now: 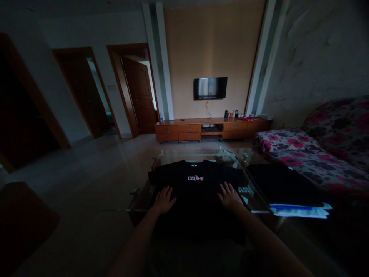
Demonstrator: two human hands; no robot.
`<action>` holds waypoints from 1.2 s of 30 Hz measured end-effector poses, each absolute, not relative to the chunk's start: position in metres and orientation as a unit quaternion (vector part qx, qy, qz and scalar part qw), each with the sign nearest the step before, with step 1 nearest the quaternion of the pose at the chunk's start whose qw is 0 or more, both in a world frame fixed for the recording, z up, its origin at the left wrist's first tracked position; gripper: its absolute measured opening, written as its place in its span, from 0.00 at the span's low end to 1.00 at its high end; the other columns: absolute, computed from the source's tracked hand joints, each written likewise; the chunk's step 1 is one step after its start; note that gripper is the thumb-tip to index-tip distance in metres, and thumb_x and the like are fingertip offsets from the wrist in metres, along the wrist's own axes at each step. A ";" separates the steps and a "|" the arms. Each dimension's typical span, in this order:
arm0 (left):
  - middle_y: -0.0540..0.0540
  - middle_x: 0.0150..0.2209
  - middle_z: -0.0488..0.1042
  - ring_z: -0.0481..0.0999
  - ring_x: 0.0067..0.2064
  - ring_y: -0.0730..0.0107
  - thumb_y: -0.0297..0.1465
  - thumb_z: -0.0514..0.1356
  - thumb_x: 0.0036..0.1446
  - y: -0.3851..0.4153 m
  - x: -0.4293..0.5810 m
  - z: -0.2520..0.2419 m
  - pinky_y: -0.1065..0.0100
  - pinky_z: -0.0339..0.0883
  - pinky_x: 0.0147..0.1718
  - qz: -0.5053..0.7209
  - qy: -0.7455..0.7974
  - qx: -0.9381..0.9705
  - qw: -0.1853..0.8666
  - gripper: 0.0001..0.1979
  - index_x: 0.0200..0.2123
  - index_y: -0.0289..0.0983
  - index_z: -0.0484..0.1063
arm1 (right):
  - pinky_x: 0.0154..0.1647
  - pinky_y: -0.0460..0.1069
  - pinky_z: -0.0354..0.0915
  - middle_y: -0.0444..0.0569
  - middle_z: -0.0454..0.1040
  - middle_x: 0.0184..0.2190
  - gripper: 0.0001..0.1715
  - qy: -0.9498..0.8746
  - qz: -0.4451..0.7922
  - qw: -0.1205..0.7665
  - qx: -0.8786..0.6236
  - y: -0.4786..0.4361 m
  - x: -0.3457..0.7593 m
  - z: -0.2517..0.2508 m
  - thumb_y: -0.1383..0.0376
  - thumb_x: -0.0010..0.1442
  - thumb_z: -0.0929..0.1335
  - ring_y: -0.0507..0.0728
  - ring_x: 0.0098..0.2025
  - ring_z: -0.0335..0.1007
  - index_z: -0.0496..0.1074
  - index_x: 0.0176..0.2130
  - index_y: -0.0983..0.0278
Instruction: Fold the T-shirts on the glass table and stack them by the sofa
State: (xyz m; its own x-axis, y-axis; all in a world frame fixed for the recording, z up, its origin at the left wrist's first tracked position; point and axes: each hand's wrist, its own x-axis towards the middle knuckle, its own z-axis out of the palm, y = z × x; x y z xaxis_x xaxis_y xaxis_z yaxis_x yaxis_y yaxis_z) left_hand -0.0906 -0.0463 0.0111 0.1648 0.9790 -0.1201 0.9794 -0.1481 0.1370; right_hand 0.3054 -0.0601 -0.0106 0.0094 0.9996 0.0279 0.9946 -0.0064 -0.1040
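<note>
A black T-shirt [196, 204] lies spread out, front up, on a glass coffee table [170, 154], its collar away from me and a small white and pink print on the chest. My left hand [164, 201] rests flat on the left side of the shirt, fingers apart. On the right side, my right hand [230, 196] lies the same way, palm down with spread fingers. Neither hand grips the cloth. The shirt's lower part fades into shadow near me.
To the right, a stack of folded dark clothes [288, 186] with white and blue layers sits beside the table, by a flowered sofa [291, 140]. Farther off stand a wooden TV cabinet [189, 129] and a wall-mounted television [210, 88]. A brown door [140, 96] stands ajar at left.
</note>
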 end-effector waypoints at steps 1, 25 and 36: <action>0.38 0.74 0.44 0.43 0.74 0.50 0.53 0.43 0.64 -0.045 -0.090 0.014 0.47 0.40 0.68 -0.004 0.649 0.754 0.099 0.40 0.72 0.36 0.50 | 0.71 0.62 0.41 0.57 0.43 0.74 0.43 -0.692 0.026 0.041 -0.720 -0.060 0.305 -0.010 0.46 0.68 0.55 0.68 0.75 0.33 0.49 0.73 0.63; 0.38 0.61 0.65 0.67 0.59 0.47 0.47 0.55 0.60 -0.023 -0.096 0.043 0.50 0.63 0.56 0.017 0.625 0.775 0.095 0.30 0.64 0.46 0.65 | 0.67 0.72 0.40 0.61 0.48 0.72 0.43 -0.560 -0.018 0.026 -0.828 -0.031 0.341 0.008 0.46 0.67 0.54 0.72 0.73 0.39 0.56 0.70 0.69; 0.27 0.54 0.71 0.69 0.58 0.41 0.44 0.56 0.61 -0.003 -0.127 0.048 0.49 0.62 0.54 0.254 0.845 0.469 -0.032 0.27 0.53 0.29 0.70 | 0.72 0.63 0.33 0.50 0.41 0.74 0.40 -0.659 0.050 0.049 -0.749 -0.036 0.292 -0.012 0.46 0.70 0.52 0.63 0.75 0.31 0.48 0.73 0.59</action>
State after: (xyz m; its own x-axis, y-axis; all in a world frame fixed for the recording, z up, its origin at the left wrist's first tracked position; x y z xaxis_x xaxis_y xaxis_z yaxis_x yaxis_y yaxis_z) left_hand -0.1273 -0.0034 0.0485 -0.5575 0.7774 0.2914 0.8094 0.4309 0.3991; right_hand 0.2924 -0.0365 -0.0120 0.1262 0.9920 -0.0097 0.9823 -0.1263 -0.1385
